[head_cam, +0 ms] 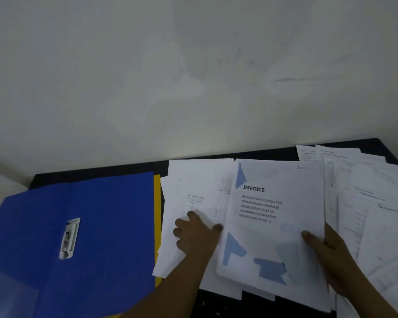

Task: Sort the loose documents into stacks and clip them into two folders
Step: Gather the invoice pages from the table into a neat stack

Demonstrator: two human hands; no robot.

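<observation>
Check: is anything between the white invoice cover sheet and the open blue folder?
Yes: a pile of loose white sheets, with the left hand resting on it, lies between the white invoice cover sheet and the open blue folder.

The blue folder (90,226) is smooth card with a slight sheen. Its clip (69,238) is bright, glossy metal. The yellow folder (157,214) shows the same smooth card along its edge. The invoice sheet (269,216), pinched by my right hand (326,253), is white matt paper with flat blue print. The loose sheets (193,180) under my left hand (195,235) are thin matt paper. The table (218,302) is dark and matt, possibly laminate. The wall (193,76) is matt paint, faintly scuffed.
</observation>
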